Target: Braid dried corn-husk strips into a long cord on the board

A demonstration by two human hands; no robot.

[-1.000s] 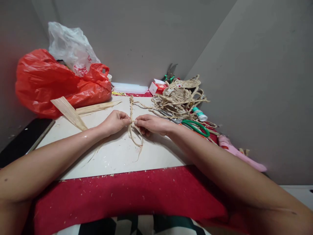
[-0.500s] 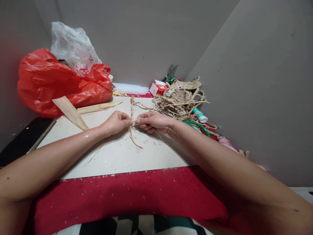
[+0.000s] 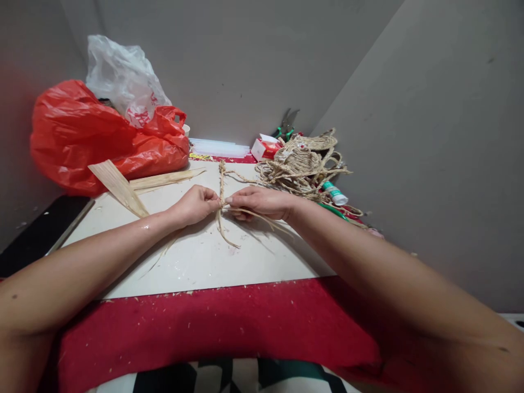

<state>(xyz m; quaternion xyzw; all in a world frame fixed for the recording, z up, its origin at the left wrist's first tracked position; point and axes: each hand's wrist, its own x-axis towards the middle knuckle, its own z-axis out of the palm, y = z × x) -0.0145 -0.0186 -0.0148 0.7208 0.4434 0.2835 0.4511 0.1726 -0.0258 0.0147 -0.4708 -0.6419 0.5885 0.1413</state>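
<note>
A braided cord of dry plant fibre runs down the middle of the white board. At its lower end my left hand pinches the braid from the left side. My right hand is closed on the fibre strands right beside it, thumb and forefinger at the braid. Some loose strands stick out to the right under the right hand. Another loose end hangs down below the fingers onto the board. The exact crossing of strands between the fingertips is too small to make out.
Coiled braided rope lies at the right rear, near pruning shears, a small red-and-white box and a green-and-white tube. Flat dry leaf strips, a red plastic bag and a black phone-like slab are left.
My right hand has shifted slightly at the braid, and its fingers have turned. The loose strands beneath it now stick out further to the right. The left hand stays in place.
</note>
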